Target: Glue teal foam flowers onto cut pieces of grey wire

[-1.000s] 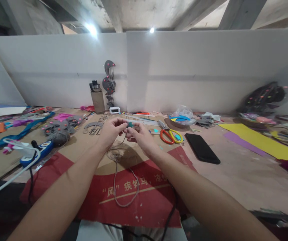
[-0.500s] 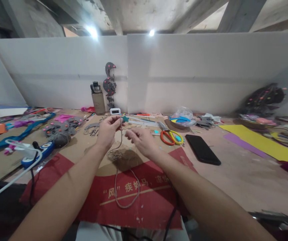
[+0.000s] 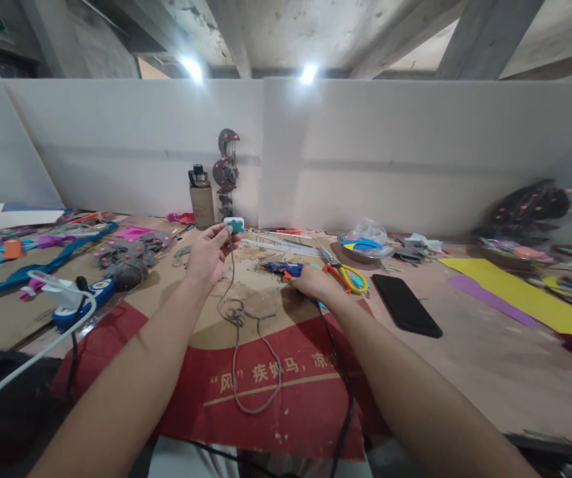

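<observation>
Between the fingertips of my left hand (image 3: 210, 255) is a small teal star-shaped piece (image 3: 236, 226), raised above the table. A grey cord (image 3: 259, 408) hangs from it, tangles on the cardboard and loops over its red part. My right hand (image 3: 312, 282) is closed round a blue glue gun (image 3: 286, 268) with an orange trigger. The gun lies low over the cardboard, its nozzle pointing left. Its black cable (image 3: 348, 392) runs down toward the table's front edge. Scissors (image 3: 346, 275) with red and yellow handles lie just beyond my right hand.
A black phone (image 3: 406, 305) lies at right, near yellow sheets (image 3: 525, 295). A bottle (image 3: 201, 199) stands against the white partition (image 3: 365, 146). At left are a blue power strip (image 3: 84, 302) with a white cable and grey felt pieces (image 3: 131, 249). Red-printed cardboard (image 3: 191, 418) covers the front.
My right hand has left the cord near my left hand, moved right and down, and taken hold of the glue gun. My left hand keeps the teal piece; the view has shifted slightly.
</observation>
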Motion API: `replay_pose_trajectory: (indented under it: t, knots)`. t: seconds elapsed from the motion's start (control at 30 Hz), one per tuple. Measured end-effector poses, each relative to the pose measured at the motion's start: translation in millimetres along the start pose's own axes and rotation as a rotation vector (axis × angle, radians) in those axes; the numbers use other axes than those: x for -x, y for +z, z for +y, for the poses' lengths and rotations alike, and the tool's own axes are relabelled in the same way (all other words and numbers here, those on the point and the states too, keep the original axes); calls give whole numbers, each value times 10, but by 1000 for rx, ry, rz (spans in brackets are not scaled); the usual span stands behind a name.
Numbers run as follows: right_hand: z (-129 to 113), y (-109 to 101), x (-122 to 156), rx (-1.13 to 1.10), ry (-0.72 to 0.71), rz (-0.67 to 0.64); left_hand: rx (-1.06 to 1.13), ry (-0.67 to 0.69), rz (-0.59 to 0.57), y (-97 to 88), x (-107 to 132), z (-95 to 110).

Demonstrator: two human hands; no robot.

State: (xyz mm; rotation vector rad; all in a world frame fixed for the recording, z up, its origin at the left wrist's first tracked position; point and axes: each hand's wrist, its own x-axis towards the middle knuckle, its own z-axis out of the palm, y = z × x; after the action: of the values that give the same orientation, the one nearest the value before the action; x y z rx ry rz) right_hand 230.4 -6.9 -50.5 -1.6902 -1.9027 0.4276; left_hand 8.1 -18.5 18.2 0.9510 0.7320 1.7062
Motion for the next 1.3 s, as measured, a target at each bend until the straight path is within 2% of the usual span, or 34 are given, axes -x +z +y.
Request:
replay_pose_trajectory:
  t: [0.13,0.23,0.33,0.4,0.47,0.57,0.7,0.8,1.3]
  knots:
    - [-34,-54,-48,-23,130,-12,-4,-8,19,-6,-4,6]
    - [-170,-150,-33,-176,110,102,-46,19,8,-23,-5,-7]
    - [-388,-239,73,-453,-68,275,-89,47,-8,-52,-14,-38]
    - [-533,-273,183,-638,-203,262,-115,45,-5,-70,-22,-56]
    - [-644,-285,296,-766,-316,190,-130,38,-2,-82,-26,-66]
    - [-729,-285,424,-682,-375,153,-127,41,-20,-87,-27,-69]
    - [-762,-297,492,-410,-402,219,-110,22,-49,-84,-29,-69]
    - [-777,-305,499,-328,-419,254,-97,-1,-69,-83,-30,-72]
    - [-761,-255,497,-321,-448,216,-147,8,-69,-72,-15,-89]
